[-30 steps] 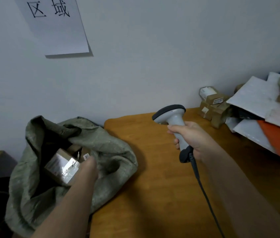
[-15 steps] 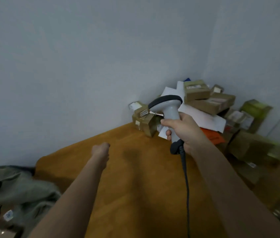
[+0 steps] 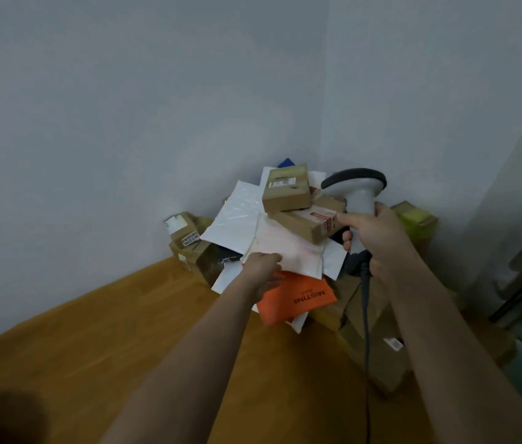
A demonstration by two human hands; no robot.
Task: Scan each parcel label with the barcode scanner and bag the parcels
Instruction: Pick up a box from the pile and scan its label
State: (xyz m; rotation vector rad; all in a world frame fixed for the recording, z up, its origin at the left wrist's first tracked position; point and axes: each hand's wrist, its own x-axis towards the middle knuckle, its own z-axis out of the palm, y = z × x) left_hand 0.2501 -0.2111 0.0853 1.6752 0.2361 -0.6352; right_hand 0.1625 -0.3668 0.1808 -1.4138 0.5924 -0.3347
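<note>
Step in hand, as judged: the next parcel is being fetched. The left hand [image 3: 264, 267] is closed onto the edge of a white mailer [image 3: 285, 248] in the pile [image 3: 288, 193] at the wall corner. The scanner [image 3: 357, 195] is gripped upright in the right hand [image 3: 373, 235], just right of the pile. Next, the mailer must be slid free without toppling the boxes [image 3: 307, 224] resting on it. No bag is in view.

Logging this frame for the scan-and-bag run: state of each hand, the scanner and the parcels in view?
left hand: at the near edge of the pale mailer, grip unclear
right hand: closed around the scanner handle
barcode scanner: held upright, head toward the pile
pale mailer: in the pile, cardboard boxes on top
top cardboard box: on the stack, label up
orange mailer: low in the pile, printed side up
table: wooden, pile in its far corner
</note>
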